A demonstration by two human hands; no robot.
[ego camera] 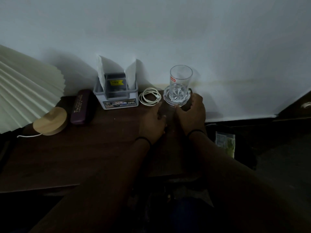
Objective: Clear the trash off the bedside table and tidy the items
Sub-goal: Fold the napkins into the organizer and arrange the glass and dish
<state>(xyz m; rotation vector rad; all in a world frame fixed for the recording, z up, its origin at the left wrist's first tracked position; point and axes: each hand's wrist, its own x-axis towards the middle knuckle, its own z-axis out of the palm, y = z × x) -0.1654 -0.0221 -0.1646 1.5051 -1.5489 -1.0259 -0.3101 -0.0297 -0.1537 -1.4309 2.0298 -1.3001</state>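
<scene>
Glass stands on its coaster; I nudge the coaster slowly, right hand fingers curled against its rim, left hand loosely spread, empty.

On the bench stand one clear drinking glass in one cut-glass dish, one coiled white cable, one grey box holding two white paper sheets, one purple case and one pleated lamp. Two hands are in view, left and right, each wrist with one black band.
</scene>
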